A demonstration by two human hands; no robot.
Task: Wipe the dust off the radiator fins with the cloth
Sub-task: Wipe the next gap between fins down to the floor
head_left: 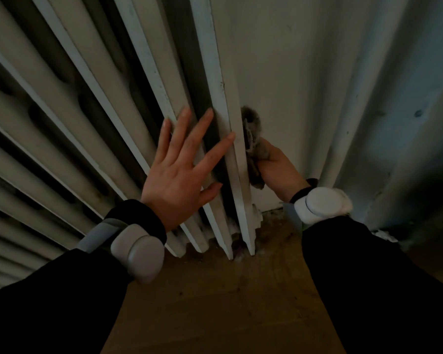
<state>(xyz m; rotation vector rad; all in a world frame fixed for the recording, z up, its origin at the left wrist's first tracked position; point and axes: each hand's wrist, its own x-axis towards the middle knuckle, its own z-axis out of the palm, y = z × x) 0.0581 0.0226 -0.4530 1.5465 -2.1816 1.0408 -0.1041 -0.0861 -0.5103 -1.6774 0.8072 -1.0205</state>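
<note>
Sleeves (62,302) nearest; right hand (276,167) grips cloth (252,123).

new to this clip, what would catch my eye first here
The left hand lies spread, fingers straight, across the white radiator fins at centre. Just right of the end fin, the right hand grips a grey cloth. Debris lies on the wooden floor below.

Home room — white radiator (138,80), wooden floor (215,302)
</note>
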